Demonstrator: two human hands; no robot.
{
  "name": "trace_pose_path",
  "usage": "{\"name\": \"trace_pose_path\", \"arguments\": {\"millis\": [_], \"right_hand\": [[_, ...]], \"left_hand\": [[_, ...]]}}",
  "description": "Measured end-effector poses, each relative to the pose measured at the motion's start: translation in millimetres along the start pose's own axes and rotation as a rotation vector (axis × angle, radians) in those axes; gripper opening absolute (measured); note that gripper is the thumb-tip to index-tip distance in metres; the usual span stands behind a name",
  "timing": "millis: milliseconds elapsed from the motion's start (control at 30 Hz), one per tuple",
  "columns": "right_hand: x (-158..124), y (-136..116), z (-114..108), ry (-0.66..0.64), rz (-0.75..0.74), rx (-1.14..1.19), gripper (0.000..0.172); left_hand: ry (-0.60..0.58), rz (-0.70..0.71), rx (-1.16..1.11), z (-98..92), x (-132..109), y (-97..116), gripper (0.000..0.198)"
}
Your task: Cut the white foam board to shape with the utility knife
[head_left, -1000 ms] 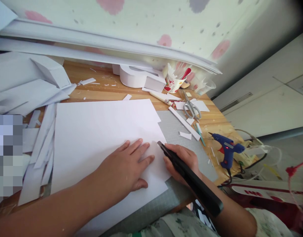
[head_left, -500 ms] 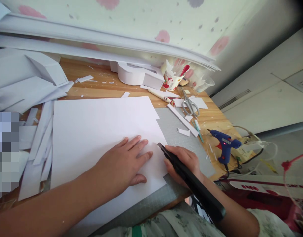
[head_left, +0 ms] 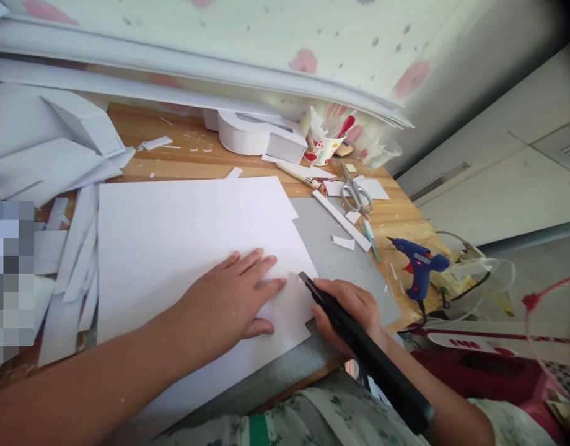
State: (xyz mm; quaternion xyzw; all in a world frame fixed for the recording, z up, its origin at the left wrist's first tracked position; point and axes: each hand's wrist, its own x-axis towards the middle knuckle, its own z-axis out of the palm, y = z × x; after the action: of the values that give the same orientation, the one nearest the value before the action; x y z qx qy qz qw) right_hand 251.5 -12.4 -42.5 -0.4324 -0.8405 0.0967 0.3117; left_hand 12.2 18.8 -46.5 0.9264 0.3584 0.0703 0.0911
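My left hand [head_left: 232, 300] lies flat with fingers spread on a large white sheet [head_left: 183, 248], pressing it down near its right edge. My right hand [head_left: 352, 313] is closed round a long black utility knife [head_left: 363, 353], whose tip touches the sheet's right edge just beside my left fingertips. The sheet rests on a grey cutting mat [head_left: 341, 260] on a wooden table [head_left: 183, 158].
White offcut strips [head_left: 74, 260] pile up at the left. Behind lie a white foam-board shape [head_left: 254, 136], a paper cup [head_left: 323, 147], scissors [head_left: 354, 193] and a white strip [head_left: 341, 220]. A blue glue gun [head_left: 419, 265] stands at the right table edge.
My right hand has drawn the knife a little toward me along the sheet's right edge. My left hand stays pressed flat on the sheet.
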Motion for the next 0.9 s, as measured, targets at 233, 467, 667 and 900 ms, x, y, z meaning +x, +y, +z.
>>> {"name": "trace_pose_path", "arguments": {"millis": [233,467,667,900], "right_hand": [[-6,-6,-2,-0.002,0.033,0.029,0.042],[-8,-11,-2,0.013,0.058,0.013,0.038],[-11,-13,-1,0.036,0.095,0.003,0.036],[-13,-20,1,0.053,0.179,0.011,0.028]], "left_hand": [[0.0,0.003,0.005,-0.5,0,-1,0.056],[-0.005,0.006,0.013,-0.8,0,0,0.056],[0.002,0.016,0.014,0.0,0,-1,0.056],[-0.028,0.006,0.045,-0.7,2,-1,0.059]]}}
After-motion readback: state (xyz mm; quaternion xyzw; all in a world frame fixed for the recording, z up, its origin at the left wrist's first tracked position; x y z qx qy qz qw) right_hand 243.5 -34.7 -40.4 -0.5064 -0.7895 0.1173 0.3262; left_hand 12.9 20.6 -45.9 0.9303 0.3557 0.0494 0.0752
